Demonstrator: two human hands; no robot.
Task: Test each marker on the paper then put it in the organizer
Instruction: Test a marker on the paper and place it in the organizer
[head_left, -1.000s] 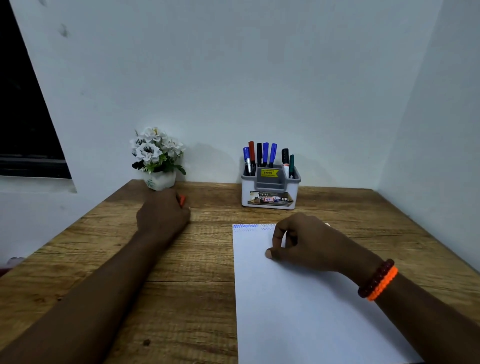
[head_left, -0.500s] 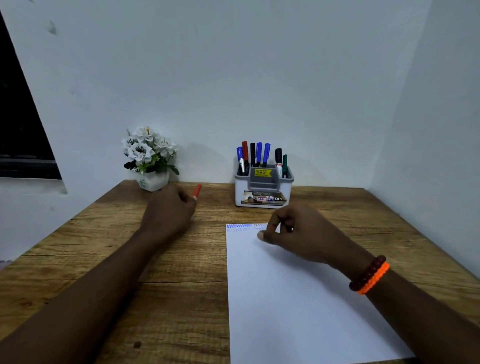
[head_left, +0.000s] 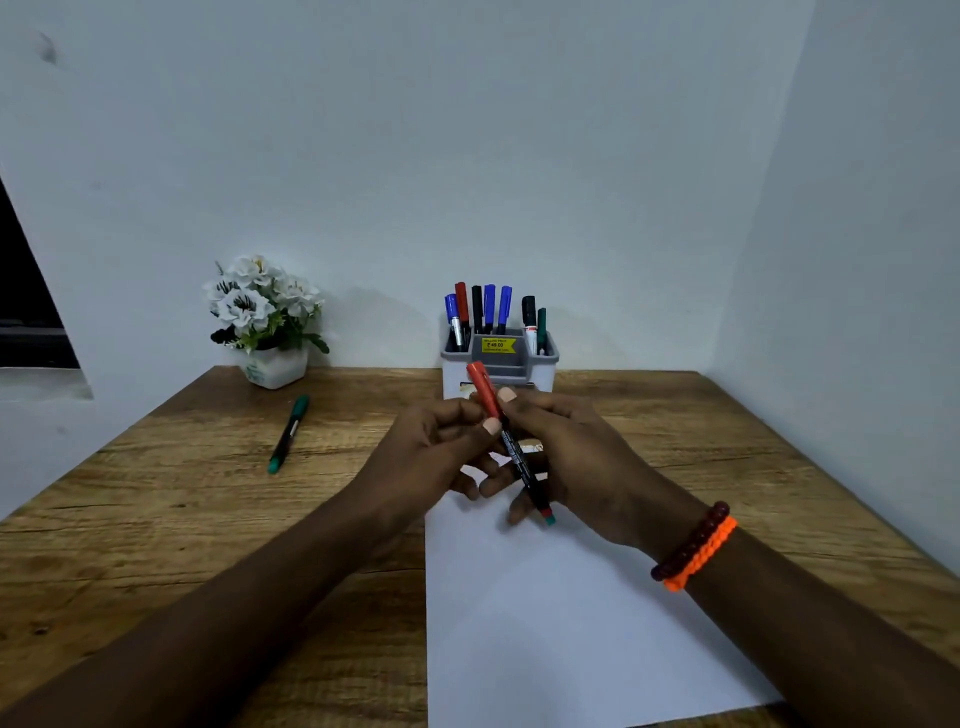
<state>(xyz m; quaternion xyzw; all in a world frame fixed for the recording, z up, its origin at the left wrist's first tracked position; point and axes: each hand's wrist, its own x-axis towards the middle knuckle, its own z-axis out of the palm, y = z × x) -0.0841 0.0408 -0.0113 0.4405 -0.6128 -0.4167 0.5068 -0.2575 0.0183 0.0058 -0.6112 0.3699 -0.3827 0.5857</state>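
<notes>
Both hands are meeting above the far end of the white paper (head_left: 571, 623), sharing a red-capped marker (head_left: 506, 441) that is slanting from its cap, far and left, to its tail, near and right. The left hand (head_left: 431, 457) is pinching it at the base of the red cap, while the right hand (head_left: 566, 457) is curling round the black barrel. Just beyond them the grey organizer (head_left: 548, 356) is holding several markers upright. A green marker (head_left: 288, 434) is lying on the wooden table (head_left: 182, 519), well left of the hands.
</notes>
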